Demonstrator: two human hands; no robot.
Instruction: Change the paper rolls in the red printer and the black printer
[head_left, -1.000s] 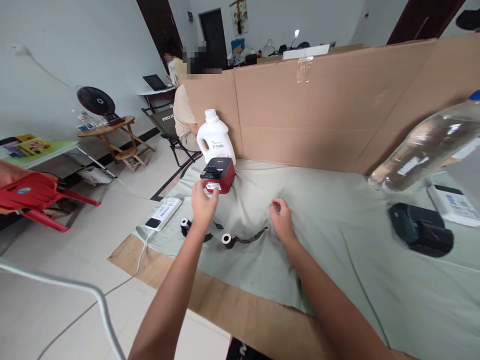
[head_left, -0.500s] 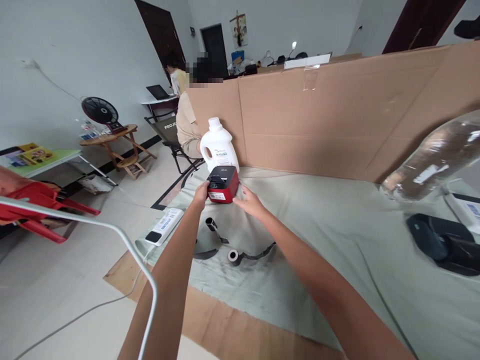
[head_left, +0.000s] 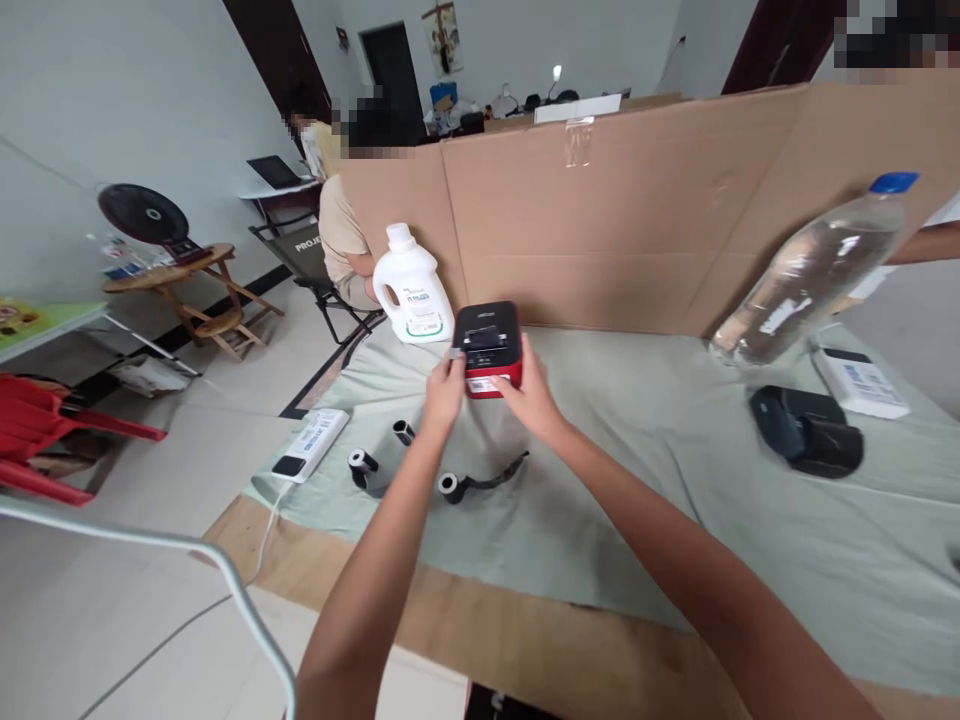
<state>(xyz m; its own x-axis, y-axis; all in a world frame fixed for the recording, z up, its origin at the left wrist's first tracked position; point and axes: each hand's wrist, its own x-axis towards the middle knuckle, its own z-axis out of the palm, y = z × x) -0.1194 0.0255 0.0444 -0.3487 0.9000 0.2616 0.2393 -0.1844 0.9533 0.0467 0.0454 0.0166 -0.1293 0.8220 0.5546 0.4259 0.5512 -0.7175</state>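
Observation:
A small box-shaped device (head_left: 487, 335), black on top with red sides and a white label on its front, is between my two hands. My left hand (head_left: 446, 392) grips its near left corner, thumb and fingers against the side. My right hand (head_left: 534, 392) holds the right side, with the thumb over the front label. Whether the device touches the cloth is hard to tell. Just behind and left of it stands a white jug (head_left: 414, 290). Nearer to me lie a black roll with a loose strip (head_left: 451, 487), another black roll (head_left: 361, 464) and a short black tube (head_left: 403, 432).
A white power strip (head_left: 311, 445) lies at the cloth's left edge. Tall cardboard (head_left: 585, 230) walls off the back. On the right are a large clear bottle (head_left: 817, 275), leaning, a dark device (head_left: 806, 430) and a white box (head_left: 862, 382). Other people sit beyond the cardboard.
The device has moved right, away from the jug, and its top is turned more toward me. My right hand has closed on its side. The view has swung right.

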